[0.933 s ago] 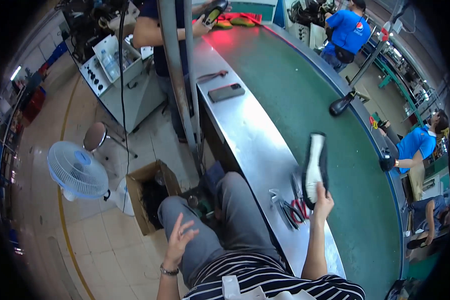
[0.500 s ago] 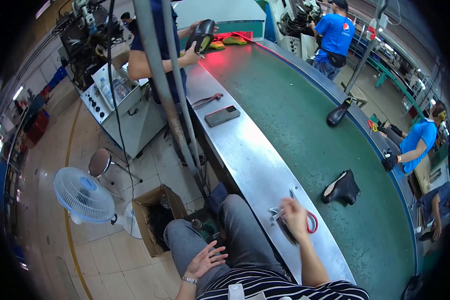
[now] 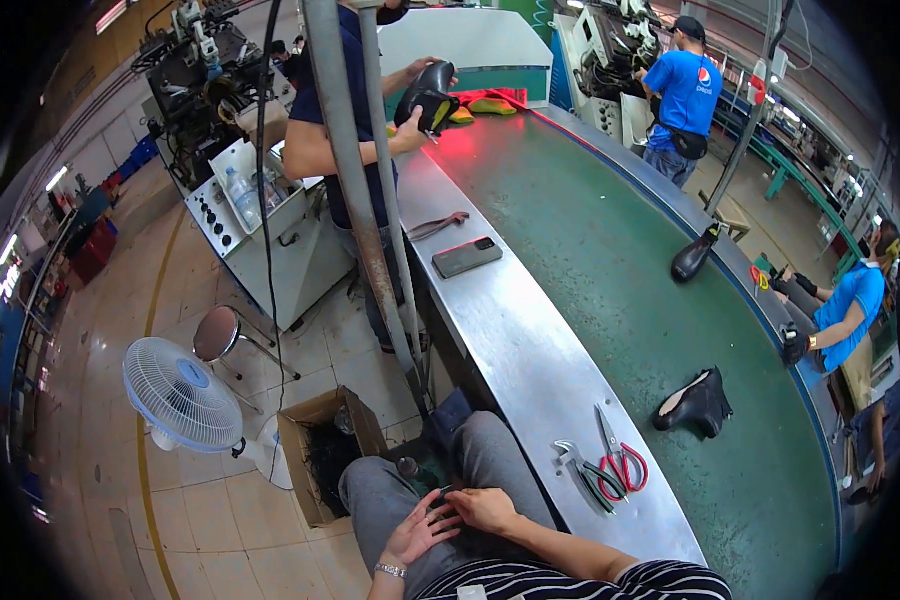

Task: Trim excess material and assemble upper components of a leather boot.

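Note:
Above my lap, my left hand (image 3: 425,532) is held palm up with its fingers stretched and apart, holding nothing I can see. My right hand (image 3: 485,510) is closed in a pinch right beside the left fingertips. What it grips, if anything, is too small to make out. To the right, on the metal edge of the bench (image 3: 530,350), lie red-handled scissors (image 3: 622,468) and, beside them, pincers (image 3: 588,478) with dark handles. A black shoe upper (image 3: 698,404) rests on the green belt (image 3: 610,290) beyond.
A phone (image 3: 468,257) and a brownish strap (image 3: 438,226) lie farther up the metal edge. Another black shoe (image 3: 694,254) sits on the belt. A co-worker holds a black shoe (image 3: 428,98). A fan (image 3: 182,395), a stool (image 3: 218,334) and a cardboard box (image 3: 300,450) stand left.
My right hand has left the tools on the metal edge and come over my lap to my left hand. The scissors and pincers now show uncovered. The whole view has shifted slightly.

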Tool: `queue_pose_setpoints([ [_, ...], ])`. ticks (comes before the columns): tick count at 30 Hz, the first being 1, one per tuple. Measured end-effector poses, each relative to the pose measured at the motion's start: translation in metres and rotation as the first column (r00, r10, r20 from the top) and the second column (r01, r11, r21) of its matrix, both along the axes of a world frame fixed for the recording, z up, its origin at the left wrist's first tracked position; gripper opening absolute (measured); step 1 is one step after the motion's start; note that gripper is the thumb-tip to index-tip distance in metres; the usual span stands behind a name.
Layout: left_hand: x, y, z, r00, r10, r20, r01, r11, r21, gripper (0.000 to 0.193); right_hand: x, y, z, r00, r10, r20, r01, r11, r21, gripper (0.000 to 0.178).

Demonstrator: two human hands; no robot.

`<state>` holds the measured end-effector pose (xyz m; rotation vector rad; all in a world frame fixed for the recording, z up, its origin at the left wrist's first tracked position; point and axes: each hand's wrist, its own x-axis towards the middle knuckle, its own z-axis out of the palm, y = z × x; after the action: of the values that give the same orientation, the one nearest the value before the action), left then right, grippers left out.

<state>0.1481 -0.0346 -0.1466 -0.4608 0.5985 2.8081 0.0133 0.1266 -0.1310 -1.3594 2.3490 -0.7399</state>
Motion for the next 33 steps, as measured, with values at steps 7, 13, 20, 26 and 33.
queue_pose_setpoints([
  [7, -0.010, 0.003, -0.001, 0.998, -0.066, -0.001, 0.066, 0.998, 0.021, 0.070, -0.002, 0.007, -0.007, 0.995, -0.101, -0.024, 0.100, 0.994, -0.046, 0.025],
  [13, -0.006, 0.005, -0.002, 1.000, -0.006, 0.024, 0.008, 0.997, -0.078, 0.064, -0.005, 0.000, 0.000, 0.994, -0.036, 0.100, 0.028, 0.996, 0.079, 0.022],
  [20, -0.006, 0.002, -0.008, 1.000, -0.018, -0.018, 0.018, 1.000, -0.022, 0.063, -0.004, 0.002, -0.004, 0.999, 0.009, 0.045, -0.010, 1.000, 0.019, 0.022],
  [26, -0.006, -0.002, -0.008, 0.996, -0.049, -0.071, 0.055, 0.994, 0.091, 0.061, 0.000, 0.000, -0.003, 0.999, -0.033, 0.044, 0.034, 0.999, -0.038, 0.015],
  [33, -0.013, 0.002, -0.001, 0.993, -0.052, 0.108, 0.059, 0.997, -0.058, 0.060, -0.001, 0.004, -0.006, 0.995, -0.086, 0.045, 0.086, 0.996, 0.015, 0.017],
])
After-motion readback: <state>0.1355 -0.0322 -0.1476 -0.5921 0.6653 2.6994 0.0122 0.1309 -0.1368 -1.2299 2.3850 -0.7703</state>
